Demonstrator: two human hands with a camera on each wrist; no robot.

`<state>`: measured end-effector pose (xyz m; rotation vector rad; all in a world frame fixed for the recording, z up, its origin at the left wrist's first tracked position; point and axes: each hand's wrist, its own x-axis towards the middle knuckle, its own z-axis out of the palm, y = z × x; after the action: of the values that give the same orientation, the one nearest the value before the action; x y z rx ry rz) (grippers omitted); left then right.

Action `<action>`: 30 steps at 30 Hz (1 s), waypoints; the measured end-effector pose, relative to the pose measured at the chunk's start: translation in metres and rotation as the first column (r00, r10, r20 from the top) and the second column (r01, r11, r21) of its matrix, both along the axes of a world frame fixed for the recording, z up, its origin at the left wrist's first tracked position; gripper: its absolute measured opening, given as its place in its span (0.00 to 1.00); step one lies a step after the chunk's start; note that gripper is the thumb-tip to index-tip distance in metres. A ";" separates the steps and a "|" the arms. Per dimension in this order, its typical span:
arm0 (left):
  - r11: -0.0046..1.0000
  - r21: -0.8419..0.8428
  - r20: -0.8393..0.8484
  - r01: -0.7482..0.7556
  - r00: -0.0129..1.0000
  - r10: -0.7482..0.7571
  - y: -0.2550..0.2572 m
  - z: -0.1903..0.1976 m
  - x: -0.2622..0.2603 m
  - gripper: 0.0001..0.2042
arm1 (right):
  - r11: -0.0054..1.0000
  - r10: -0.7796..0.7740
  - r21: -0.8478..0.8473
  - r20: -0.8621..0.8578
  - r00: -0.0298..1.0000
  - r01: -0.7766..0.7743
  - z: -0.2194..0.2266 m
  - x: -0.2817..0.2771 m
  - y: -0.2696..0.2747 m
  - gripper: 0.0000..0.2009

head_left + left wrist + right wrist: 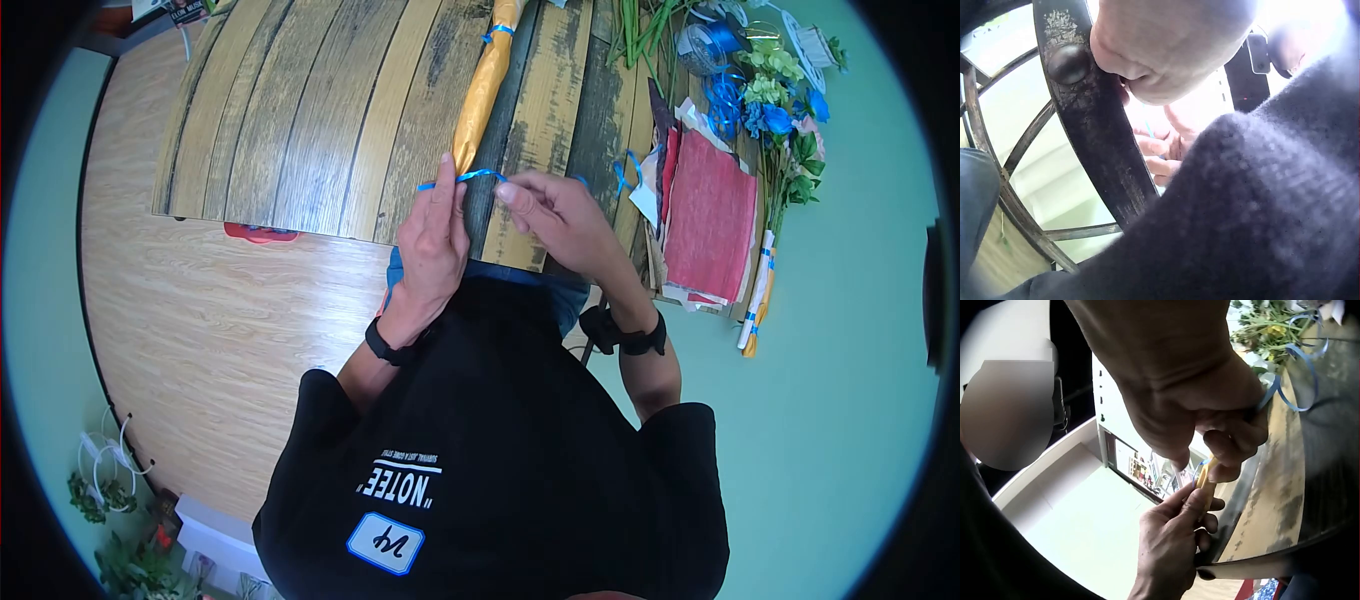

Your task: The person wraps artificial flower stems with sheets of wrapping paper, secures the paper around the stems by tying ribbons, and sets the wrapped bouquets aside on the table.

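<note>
A long, narrow bundle wrapped in golden-yellow paper (482,95) lies across the wooden table, pointing at the person. Around its near end runs a thin blue ribbon (478,174). My left hand (430,245) grips that end; the right wrist view shows the left thumb and fingers (1194,506) pinching the yellow paper. Just to the right, my right hand (565,225) pinches the ribbon, its fingers curled, and a loose blue length (1302,369) trails past that hand. In the left wrist view, a sleeve and the table's dark edge (1094,125) hide most of the work.
Red and white paper sheets (710,215) are stacked at the table's right. Beyond them lie artificial flowers (775,115), a blue ribbon spool (705,45) and a wrapped stem bundle (758,300). Green stems (640,30) lie at the far side. A red item (262,233) shows under the near edge.
</note>
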<state>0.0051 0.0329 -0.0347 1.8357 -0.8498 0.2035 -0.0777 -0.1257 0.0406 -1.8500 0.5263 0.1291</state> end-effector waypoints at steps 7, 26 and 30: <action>1.000 0.004 -0.052 -0.017 0.999 0.017 0.001 -0.001 0.001 0.23 | 0.868 -0.169 0.466 -0.050 0.984 0.173 -0.005 0.003 0.002 0.20; 0.999 -0.041 -0.118 0.010 0.993 -0.015 0.002 -0.007 0.004 0.23 | 0.886 -0.205 0.421 -0.022 0.979 0.195 -0.006 -0.009 -0.005 0.18; 0.999 -0.048 -0.116 0.011 0.993 -0.016 0.002 -0.006 0.003 0.23 | 0.718 -0.205 0.656 -0.124 0.971 0.235 -0.006 -0.004 -0.009 0.19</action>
<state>0.0084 0.0344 -0.0404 1.7793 -0.7697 0.1060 -0.0815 -0.1343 0.0350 -1.0663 0.6281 0.1708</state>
